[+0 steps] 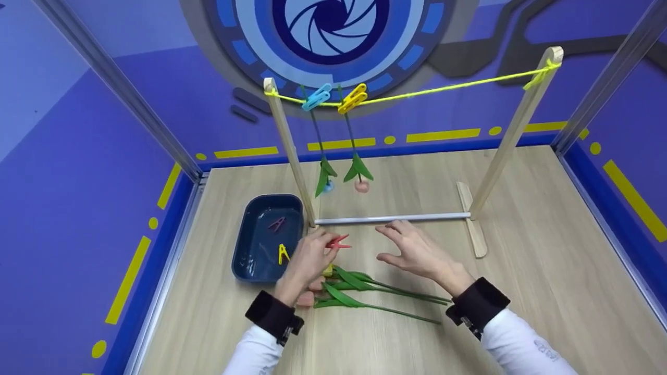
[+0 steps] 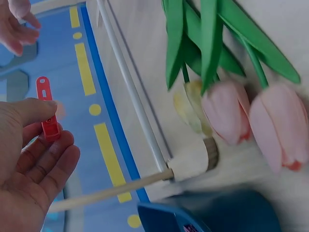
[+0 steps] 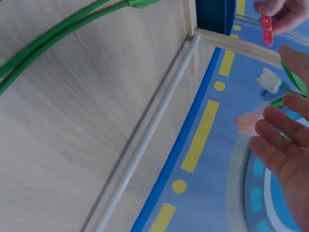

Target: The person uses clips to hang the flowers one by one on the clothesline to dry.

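Note:
My left hand point(image 1: 311, 256) pinches a red clothespin point(image 1: 340, 242) between thumb and fingers, above the table beside the blue tray. In the left wrist view the clothespin point(image 2: 47, 108) points up out of the grip. My right hand point(image 1: 415, 250) hovers to the right with fingers apart and holds nothing. Below the hands lie several artificial tulips: two pink blooms point(image 2: 226, 111) and a yellowish one point(image 2: 192, 107), their green stems point(image 1: 401, 311) reaching right. Two more tulips hang head down from a yellow line point(image 1: 443, 90), one under a blue clothespin point(image 1: 317, 97), the other under a yellow clothespin point(image 1: 353, 99).
The dark blue tray point(image 1: 241, 245) at left holds a purple clothespin point(image 1: 277, 224) and a yellow clothespin point(image 1: 283, 254). Wooden posts point(image 1: 513, 135) carry the line, and a white rod point(image 1: 393, 218) joins them near the table. Blue-purple panels point(image 1: 140, 130) enclose the back and sides.

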The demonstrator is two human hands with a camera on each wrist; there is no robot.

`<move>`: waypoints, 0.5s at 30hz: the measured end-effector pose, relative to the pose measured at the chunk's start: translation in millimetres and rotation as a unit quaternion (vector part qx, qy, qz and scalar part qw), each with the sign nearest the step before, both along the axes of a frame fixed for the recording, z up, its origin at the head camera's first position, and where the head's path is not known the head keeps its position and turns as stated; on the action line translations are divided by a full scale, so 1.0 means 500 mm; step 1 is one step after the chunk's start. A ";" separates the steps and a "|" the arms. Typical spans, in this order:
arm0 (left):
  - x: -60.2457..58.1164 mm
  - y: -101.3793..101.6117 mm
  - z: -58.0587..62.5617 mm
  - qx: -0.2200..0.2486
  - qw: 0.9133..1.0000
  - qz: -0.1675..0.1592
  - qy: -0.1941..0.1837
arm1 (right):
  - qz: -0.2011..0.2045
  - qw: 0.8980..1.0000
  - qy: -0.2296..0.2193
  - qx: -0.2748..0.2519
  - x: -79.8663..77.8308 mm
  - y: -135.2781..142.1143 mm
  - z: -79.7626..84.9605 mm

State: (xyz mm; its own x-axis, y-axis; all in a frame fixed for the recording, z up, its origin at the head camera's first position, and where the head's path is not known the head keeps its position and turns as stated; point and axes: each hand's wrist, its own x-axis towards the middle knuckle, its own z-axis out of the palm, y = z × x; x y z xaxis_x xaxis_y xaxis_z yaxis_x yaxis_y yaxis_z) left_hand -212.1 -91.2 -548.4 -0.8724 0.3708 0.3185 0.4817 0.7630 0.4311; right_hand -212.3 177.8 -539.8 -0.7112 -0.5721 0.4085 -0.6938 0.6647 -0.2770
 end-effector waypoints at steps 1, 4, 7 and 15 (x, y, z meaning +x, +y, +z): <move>0.002 0.010 0.000 -0.001 1.000 -0.007 0.002 | 0.004 1.000 0.012 0.004 0.000 -0.002 -0.002; 0.006 0.039 -0.002 -0.013 0.999 -0.029 0.005 | 0.014 0.999 0.029 0.013 -0.001 -0.009 -0.009; 0.009 0.063 -0.001 -0.028 0.999 -0.045 0.010 | 0.024 0.999 0.031 0.021 0.000 -0.017 -0.016; 0.013 0.093 0.006 -0.054 0.995 -0.076 0.047 | 0.036 0.998 0.058 0.012 -0.003 -0.030 -0.037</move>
